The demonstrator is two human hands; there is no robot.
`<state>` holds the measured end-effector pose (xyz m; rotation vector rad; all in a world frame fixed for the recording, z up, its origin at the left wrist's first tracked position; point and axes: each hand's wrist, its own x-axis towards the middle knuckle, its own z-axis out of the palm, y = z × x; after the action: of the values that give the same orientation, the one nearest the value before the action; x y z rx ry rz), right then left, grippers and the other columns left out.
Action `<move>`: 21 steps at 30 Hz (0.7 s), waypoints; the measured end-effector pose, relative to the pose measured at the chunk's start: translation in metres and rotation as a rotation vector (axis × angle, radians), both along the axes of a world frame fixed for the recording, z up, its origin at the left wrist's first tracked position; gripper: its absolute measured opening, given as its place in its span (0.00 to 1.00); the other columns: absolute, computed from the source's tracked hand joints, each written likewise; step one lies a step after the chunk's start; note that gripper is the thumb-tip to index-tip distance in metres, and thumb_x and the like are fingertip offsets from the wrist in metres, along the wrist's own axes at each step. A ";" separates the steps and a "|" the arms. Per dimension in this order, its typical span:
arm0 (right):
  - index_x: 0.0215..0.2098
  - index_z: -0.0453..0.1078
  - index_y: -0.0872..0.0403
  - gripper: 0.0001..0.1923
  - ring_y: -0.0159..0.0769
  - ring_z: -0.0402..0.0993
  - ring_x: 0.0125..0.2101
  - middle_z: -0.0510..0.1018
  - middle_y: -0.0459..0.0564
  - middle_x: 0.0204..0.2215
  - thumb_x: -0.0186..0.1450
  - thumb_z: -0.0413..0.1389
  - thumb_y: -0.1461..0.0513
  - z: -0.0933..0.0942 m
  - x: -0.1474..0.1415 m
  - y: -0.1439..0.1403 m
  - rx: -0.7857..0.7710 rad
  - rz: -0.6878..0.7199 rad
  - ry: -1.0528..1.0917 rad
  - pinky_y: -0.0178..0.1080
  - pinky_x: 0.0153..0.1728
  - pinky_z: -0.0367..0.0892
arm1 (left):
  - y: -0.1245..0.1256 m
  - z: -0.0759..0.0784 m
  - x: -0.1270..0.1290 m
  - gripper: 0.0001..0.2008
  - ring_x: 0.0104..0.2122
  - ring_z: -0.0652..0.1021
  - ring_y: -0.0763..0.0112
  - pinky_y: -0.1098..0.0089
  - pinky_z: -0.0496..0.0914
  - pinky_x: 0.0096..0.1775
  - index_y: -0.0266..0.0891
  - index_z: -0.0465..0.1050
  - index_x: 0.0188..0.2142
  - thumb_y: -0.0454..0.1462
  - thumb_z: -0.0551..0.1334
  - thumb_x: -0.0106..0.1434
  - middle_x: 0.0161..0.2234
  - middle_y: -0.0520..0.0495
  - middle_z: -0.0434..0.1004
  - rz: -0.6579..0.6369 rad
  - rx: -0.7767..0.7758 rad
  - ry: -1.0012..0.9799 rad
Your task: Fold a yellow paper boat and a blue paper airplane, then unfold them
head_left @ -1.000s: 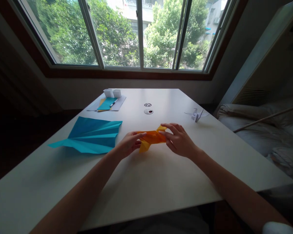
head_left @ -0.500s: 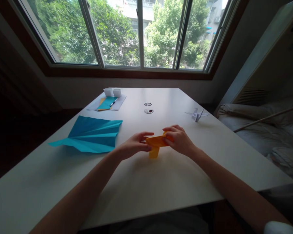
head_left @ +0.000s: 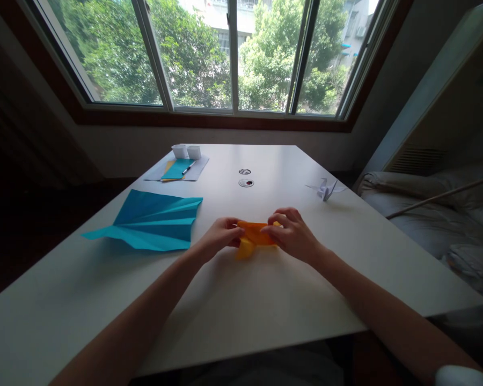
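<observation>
Orange paper (head_left: 254,236), partly folded, sits centre frame, just above the white table (head_left: 265,305), pinched from both ends. Left hand (head_left: 219,239) has thumb and fingers closed on the paper's left end; right hand (head_left: 292,236) has its fingertips clamped over the right end, thumb tucked under as far as I can see. A lighter yellow flap hangs down at lower left of the piece, below the left thumb.

My read on the step: mid-fold, both hands squeezing the body of the piece to set or collapse a crease. I can't tell from this angle whether the paper touches the table or is held slightly off it; the hands cover most of it.

Next move, as I judge it: keep both pinches firm, line up the edges before pressing, then run a fingertip along the crease. The loose yellow flap needs to be held clear or tucked so it doesn't get caught in the fold.

Around it:
- blue pleated paper (head_left: 153,222), left of centre, lying flat, well apart from the hands
- small white paper crane (head_left: 325,188), right of centre, farther back
- sheets with a pen (head_left: 188,168) and two small white cups (head_left: 186,151), upper left of the table
- two round cable holes (head_left: 245,177) just behind the hands' area

Window with trees fills the top of the frame.
</observation>
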<state>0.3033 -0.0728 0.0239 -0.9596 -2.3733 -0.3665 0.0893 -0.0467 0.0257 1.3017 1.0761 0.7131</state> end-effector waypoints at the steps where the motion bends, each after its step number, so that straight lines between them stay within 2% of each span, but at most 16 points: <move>1: 0.37 0.73 0.50 0.09 0.40 0.63 0.43 0.74 0.49 0.35 0.64 0.50 0.63 0.001 -0.002 -0.002 0.002 0.036 -0.049 0.45 0.47 0.55 | 0.000 0.000 0.000 0.18 0.31 0.78 0.67 0.69 0.72 0.32 0.32 0.71 0.40 0.38 0.65 0.51 0.33 0.43 0.77 0.006 -0.002 0.004; 6: 0.38 0.71 0.52 0.14 0.42 0.62 0.43 0.72 0.52 0.37 0.61 0.52 0.52 0.004 -0.007 -0.010 -0.049 0.041 -0.219 0.48 0.49 0.52 | -0.002 0.001 0.000 0.20 0.32 0.78 0.66 0.68 0.73 0.34 0.32 0.71 0.42 0.40 0.67 0.50 0.35 0.42 0.77 -0.035 -0.004 -0.002; 9: 0.38 0.71 0.53 0.11 0.42 0.63 0.43 0.72 0.52 0.37 0.62 0.52 0.55 0.003 -0.005 -0.009 -0.035 -0.005 -0.245 0.48 0.49 0.50 | 0.000 -0.002 -0.001 0.21 0.32 0.78 0.68 0.70 0.73 0.33 0.33 0.72 0.42 0.40 0.68 0.49 0.35 0.43 0.77 -0.056 0.005 -0.004; 14: 0.32 0.71 0.53 0.10 0.39 0.64 0.40 0.73 0.50 0.34 0.64 0.49 0.62 -0.003 -0.003 -0.004 -0.007 -0.050 -0.241 0.46 0.50 0.50 | 0.005 -0.006 -0.005 0.22 0.31 0.77 0.70 0.72 0.72 0.33 0.34 0.73 0.42 0.41 0.69 0.48 0.34 0.44 0.78 -0.111 0.011 -0.020; 21: 0.31 0.71 0.53 0.11 0.35 0.67 0.38 0.77 0.47 0.32 0.66 0.47 0.63 -0.001 -0.001 -0.001 -0.071 -0.066 -0.082 0.43 0.48 0.50 | 0.004 -0.003 -0.008 0.21 0.37 0.77 0.67 0.71 0.72 0.36 0.34 0.72 0.41 0.37 0.69 0.46 0.38 0.43 0.77 -0.207 -0.058 0.000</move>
<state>0.3020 -0.0737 0.0228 -1.0771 -2.4478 -0.3549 0.0815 -0.0423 0.0224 1.3397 0.9392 0.5235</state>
